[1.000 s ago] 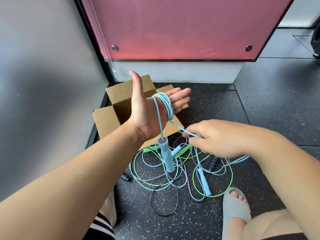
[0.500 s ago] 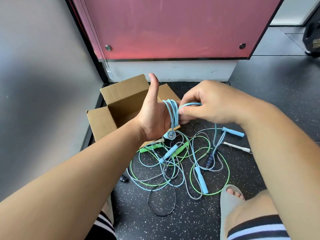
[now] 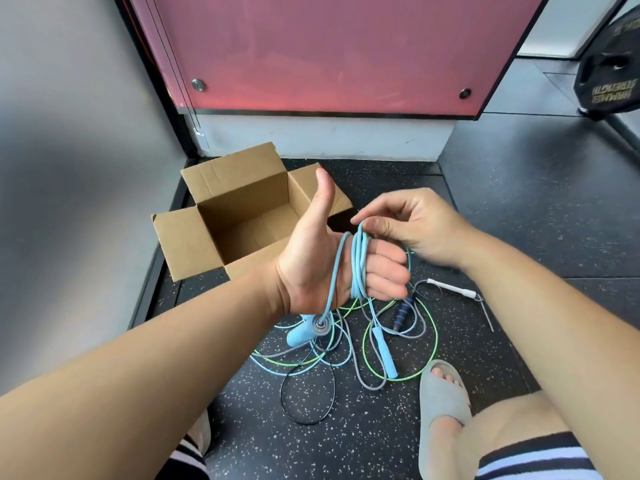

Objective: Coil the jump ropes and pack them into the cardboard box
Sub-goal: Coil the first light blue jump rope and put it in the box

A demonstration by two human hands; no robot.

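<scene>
1. Around the left hand (image 3: pixel 322 268), thumb up and fingers curled, sits the light blue jump rope (image 3: pixel 358 265), looped in several turns over the four fingers; this grip is clenched on the coil.
2. Just above that coil, the right hand (image 3: pixel 412 226) pinches the top of the loops between thumb and fingertips, so its grip is grasping the same rope.
3. Below the left palm, one strand runs down to a light blue handle (image 3: pixel 304 332) that dangles under the wrist, its round end cap facing the camera.
4. Beyond the left hand, on the floor, the cardboard box (image 3: pixel 194 244) stands open with all flaps out; nothing shows on the part of its bottom in view.
5. Under both hands lies the tangle: a green rope (image 3: pixel 434 341), a grey one (image 3: pixel 360 374), a thin black loop (image 3: pixel 304 422) and more light blue cord, all crossing each other on the speckled dark floor (image 3: pixel 346 445).
6. Below the right hand, a second light blue handle (image 3: pixel 384 351) lies inside the green loop, a dark ribbed handle (image 3: pixel 401 315) just beside it, and a white handle (image 3: pixel 450 288) a little further out towards the right forearm.
7. Near the right knee, a grey slide sandal (image 3: pixel 440 400) rests on the floor.
</scene>
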